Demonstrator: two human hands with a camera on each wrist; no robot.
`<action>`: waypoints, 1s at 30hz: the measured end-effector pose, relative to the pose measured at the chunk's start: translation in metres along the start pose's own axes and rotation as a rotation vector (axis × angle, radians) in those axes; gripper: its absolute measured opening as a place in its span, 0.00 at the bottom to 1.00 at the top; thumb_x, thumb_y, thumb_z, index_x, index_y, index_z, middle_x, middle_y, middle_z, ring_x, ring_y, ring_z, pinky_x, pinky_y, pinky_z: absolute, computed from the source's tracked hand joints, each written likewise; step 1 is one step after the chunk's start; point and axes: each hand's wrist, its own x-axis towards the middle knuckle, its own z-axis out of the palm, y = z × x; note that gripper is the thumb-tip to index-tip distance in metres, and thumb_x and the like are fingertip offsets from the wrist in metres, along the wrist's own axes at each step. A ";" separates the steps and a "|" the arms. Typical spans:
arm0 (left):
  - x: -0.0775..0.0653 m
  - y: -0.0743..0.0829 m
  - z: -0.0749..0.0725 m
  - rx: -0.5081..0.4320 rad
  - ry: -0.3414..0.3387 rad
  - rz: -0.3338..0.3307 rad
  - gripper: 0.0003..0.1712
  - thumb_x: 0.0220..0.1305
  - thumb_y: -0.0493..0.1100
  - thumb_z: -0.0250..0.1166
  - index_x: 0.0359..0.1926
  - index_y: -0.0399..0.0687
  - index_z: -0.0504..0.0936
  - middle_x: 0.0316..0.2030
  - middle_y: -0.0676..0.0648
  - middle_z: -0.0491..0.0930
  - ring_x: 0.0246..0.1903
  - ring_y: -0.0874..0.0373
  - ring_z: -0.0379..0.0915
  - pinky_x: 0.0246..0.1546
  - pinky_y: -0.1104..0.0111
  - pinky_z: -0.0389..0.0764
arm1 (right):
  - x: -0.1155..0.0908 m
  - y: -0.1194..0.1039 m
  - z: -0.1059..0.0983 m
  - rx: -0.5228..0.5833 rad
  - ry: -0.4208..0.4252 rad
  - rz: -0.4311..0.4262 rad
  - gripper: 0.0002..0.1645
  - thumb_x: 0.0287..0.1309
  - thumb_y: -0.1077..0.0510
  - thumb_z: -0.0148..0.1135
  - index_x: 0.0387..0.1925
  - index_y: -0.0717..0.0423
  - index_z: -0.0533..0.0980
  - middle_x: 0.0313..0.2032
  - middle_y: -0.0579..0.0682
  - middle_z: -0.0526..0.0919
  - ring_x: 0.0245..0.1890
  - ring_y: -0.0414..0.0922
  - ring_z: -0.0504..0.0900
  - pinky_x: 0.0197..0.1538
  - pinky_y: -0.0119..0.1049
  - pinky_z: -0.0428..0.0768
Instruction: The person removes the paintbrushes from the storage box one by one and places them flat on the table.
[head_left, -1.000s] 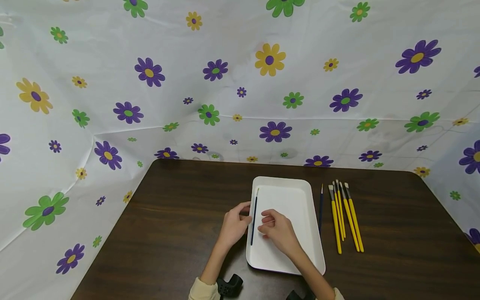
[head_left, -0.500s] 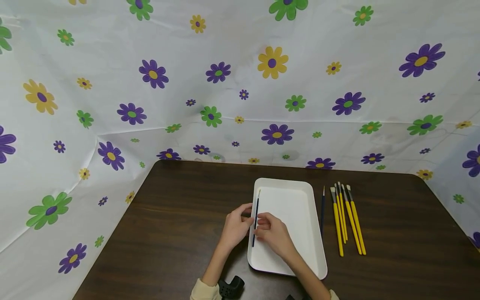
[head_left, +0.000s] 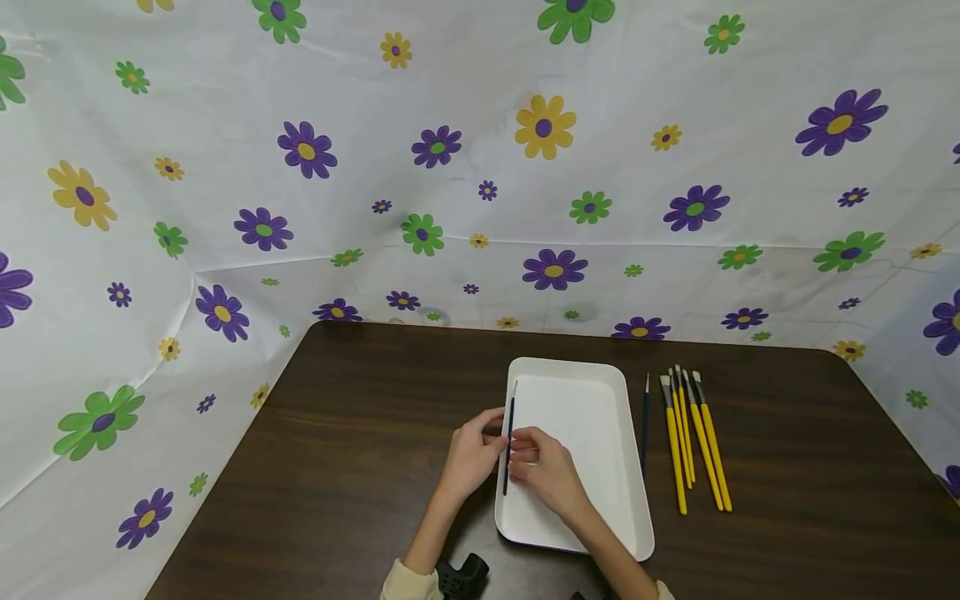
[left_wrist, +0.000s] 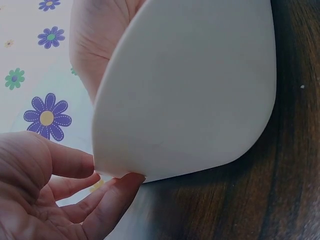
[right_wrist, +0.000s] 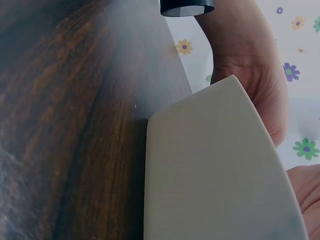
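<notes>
A thin dark paintbrush [head_left: 507, 475] with a pale tip lies lengthwise along the left side of a white rectangular tray [head_left: 577, 400]. My left hand [head_left: 468, 458] grips the tray's left rim; in the left wrist view, thumb and fingertips of the left hand [left_wrist: 65, 195] meet at the edge of the tray [left_wrist: 190, 90]. My right hand [head_left: 551, 471] is over the tray, its relaxed fingertips right at the brush handle. Those fingertips are hidden behind the tray wall [right_wrist: 210, 165] in the right wrist view.
A dark blue paintbrush [head_left: 646, 425] lies on the table just right of the tray. Farther right, several yellow-handled paintbrushes [head_left: 675, 458] lie side by side. The brown wooden table [head_left: 360, 450] backs onto a flower-patterned sheet [head_left: 450, 100].
My right hand has moved left onto the brush in the tray. The brush has shifted slightly left, toward the tray wall. My left hand stays at the rim.
</notes>
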 end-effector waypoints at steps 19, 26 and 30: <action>0.000 0.000 -0.001 0.057 0.013 0.027 0.23 0.65 0.27 0.64 0.62 0.33 0.80 0.50 0.33 0.84 0.39 0.46 0.87 0.30 0.66 0.86 | 0.000 0.002 0.005 -0.092 -0.003 -0.008 0.31 0.42 0.75 0.70 0.54 0.75 0.77 0.35 0.54 0.85 0.36 0.50 0.87 0.36 0.38 0.85; 0.000 0.000 0.000 0.044 0.013 0.033 0.23 0.65 0.26 0.63 0.62 0.32 0.80 0.49 0.32 0.84 0.38 0.45 0.87 0.28 0.67 0.85 | 0.000 0.001 0.005 -0.087 -0.026 0.011 0.34 0.39 0.76 0.68 0.55 0.76 0.76 0.34 0.54 0.83 0.35 0.49 0.86 0.37 0.40 0.85; -0.001 0.001 0.000 0.042 0.008 0.020 0.24 0.65 0.26 0.63 0.62 0.32 0.80 0.50 0.31 0.83 0.38 0.45 0.87 0.28 0.67 0.85 | -0.001 0.002 0.005 -0.119 -0.023 0.004 0.34 0.38 0.74 0.69 0.54 0.74 0.76 0.33 0.52 0.83 0.34 0.47 0.85 0.37 0.40 0.85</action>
